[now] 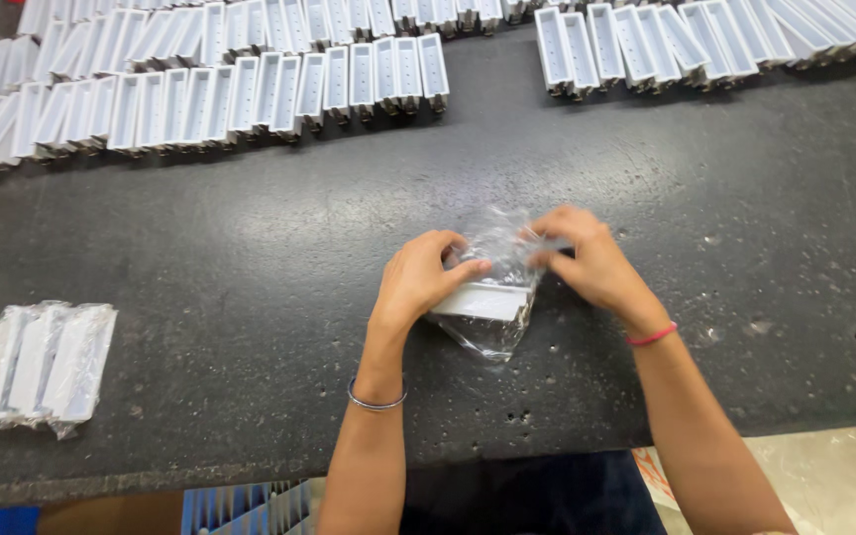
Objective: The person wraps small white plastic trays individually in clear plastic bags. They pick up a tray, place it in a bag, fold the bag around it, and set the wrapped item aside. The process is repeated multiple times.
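Lying between both hands (507,267): a bagged white part (482,300).

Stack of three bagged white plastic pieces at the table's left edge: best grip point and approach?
Take the stack of three clear-bagged white plastic pieces across its short width, pinching the two long outer sides, coming straight down from above. It lies flat on the dark speckled table with bare surface on both sides, so fingers probably fit. Avoid the loose film at the ends; it would likely slip.

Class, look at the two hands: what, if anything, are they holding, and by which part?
Both hold one clear plastic bag with a white channel piece inside. The left hand grips the bagged piece's near end; the right hand pinches the bag's crumpled open top.
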